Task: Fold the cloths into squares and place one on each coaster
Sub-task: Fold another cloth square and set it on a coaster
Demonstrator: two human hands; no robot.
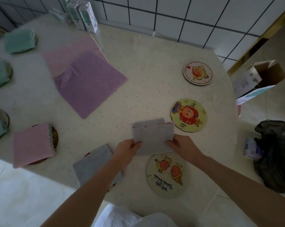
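Both hands hold a folded grey cloth [153, 136] just above the table: my left hand [127, 150] grips its left edge, my right hand [181, 146] its right edge. Right below it lies a bare round cartoon coaster [166, 176]. Two more bare coasters lie further back on the right, a yellow coaster [188, 115] and a pale coaster [197, 73]. A folded grey cloth [94, 163] covers a coaster at the front edge. A folded pink cloth [31, 145] sits on a dark coaster [55, 138]. An unfolded purple cloth [89, 82] lies on a pink cloth [69, 49].
Three folded green cloths on coasters line the left side, the top one [19, 40]. Cartons [84, 15] stand by the tiled wall. Off the table's right edge are an open cardboard box [261, 77] and a black bag [274, 154].
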